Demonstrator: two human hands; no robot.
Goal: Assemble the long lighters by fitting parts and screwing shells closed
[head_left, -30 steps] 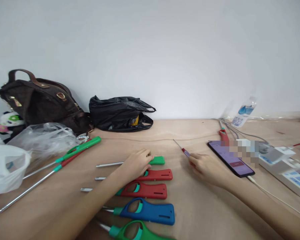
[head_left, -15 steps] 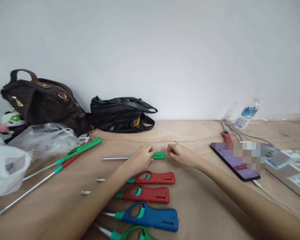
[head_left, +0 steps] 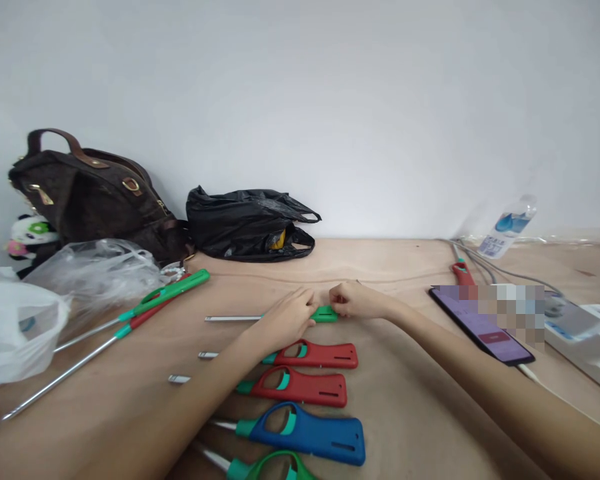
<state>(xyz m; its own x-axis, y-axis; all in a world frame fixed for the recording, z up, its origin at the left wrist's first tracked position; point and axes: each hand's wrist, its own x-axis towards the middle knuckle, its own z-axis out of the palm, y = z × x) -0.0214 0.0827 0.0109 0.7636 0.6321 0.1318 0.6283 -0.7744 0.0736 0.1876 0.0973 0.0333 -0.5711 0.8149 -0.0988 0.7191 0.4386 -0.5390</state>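
A green gas lighter [head_left: 326, 314] with a long metal barrel lies crosswise on the table, at the far end of a row of lighters. My left hand [head_left: 290, 315] is closed over its middle, hiding the trigger. At the butt end, my right hand [head_left: 353, 300] has its fingers pinched together close to the handle. A thin dark tip sticks up behind that hand; what the fingers hold is hidden. Nearer to me lie two red lighters [head_left: 325, 355], a blue lighter [head_left: 325, 437] and another green lighter [head_left: 280, 463], partly under my left forearm.
At left lie a green lighter [head_left: 180, 285] and a red one, beside clear and white plastic bags [head_left: 20, 333]. Behind are a dark backpack [head_left: 95, 207] and a black plastic bag [head_left: 240, 223]. To the right are a phone [head_left: 473, 320], a bottle [head_left: 507, 230], a red lighter and cables.
My right hand has moved left, up to the butt end of the green lighter. My left hand stays on that lighter. The whole view has shifted slightly.
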